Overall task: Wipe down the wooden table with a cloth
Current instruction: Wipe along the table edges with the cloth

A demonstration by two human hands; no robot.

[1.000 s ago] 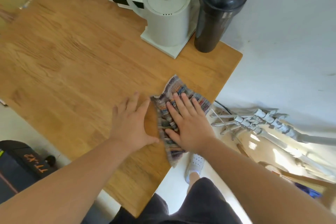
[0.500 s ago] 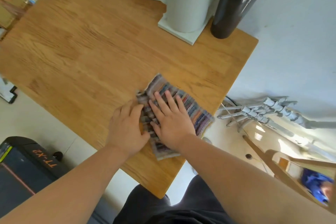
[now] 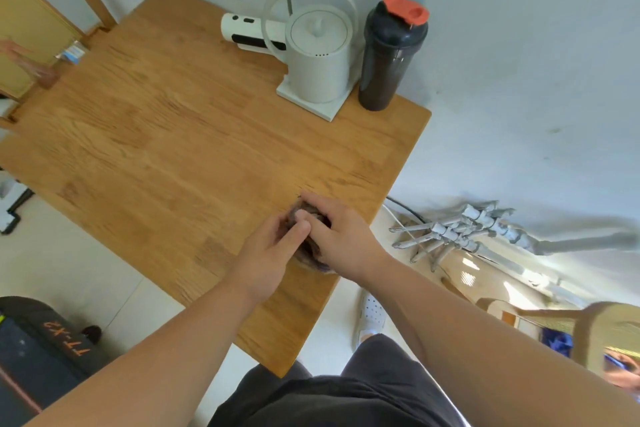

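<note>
Wooden table is carrying the bunched cloth near its right edge; right hand is curling over it, gripping; left hand is pinching its near side.

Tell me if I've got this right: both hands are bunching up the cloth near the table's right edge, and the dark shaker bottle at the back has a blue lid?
Not quite. In the head view the lid on the shaker bottle is orange-red, not blue. The rest holds: the left hand and right hand bunch the cloth near the right edge of the wooden table.
</note>
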